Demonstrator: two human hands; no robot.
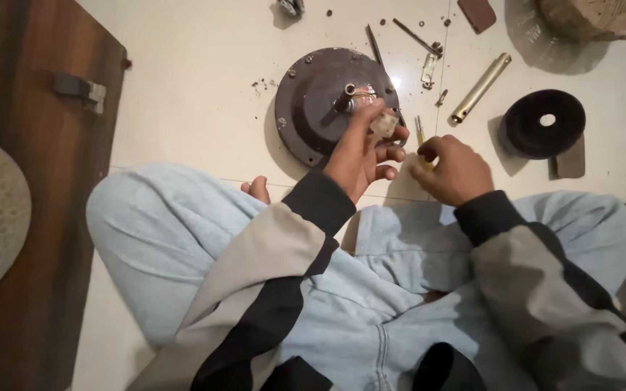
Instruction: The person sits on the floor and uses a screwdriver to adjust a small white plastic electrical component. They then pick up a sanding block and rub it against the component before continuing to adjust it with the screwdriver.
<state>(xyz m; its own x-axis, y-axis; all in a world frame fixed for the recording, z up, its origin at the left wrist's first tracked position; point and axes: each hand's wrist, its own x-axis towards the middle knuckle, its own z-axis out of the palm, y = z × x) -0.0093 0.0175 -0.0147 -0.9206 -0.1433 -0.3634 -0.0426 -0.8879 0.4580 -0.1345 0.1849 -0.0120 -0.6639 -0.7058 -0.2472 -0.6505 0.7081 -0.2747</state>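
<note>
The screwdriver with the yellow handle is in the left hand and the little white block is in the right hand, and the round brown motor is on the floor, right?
Not quite, the hands are swapped. The head view shows the left hand pinching the little white block, while the right hand holds the yellow-handled screwdriver. The round brown motor is on the floor, as you said.

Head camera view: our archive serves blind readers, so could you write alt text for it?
A person sitting cross-legged on a pale tiled floor holds a small whitish block in the left hand and a yellow-handled screwdriver in the right hand. A dark round motor housing lies just beyond, with a brass tube, a black cup-shaped cover and loose screws around it.
</note>
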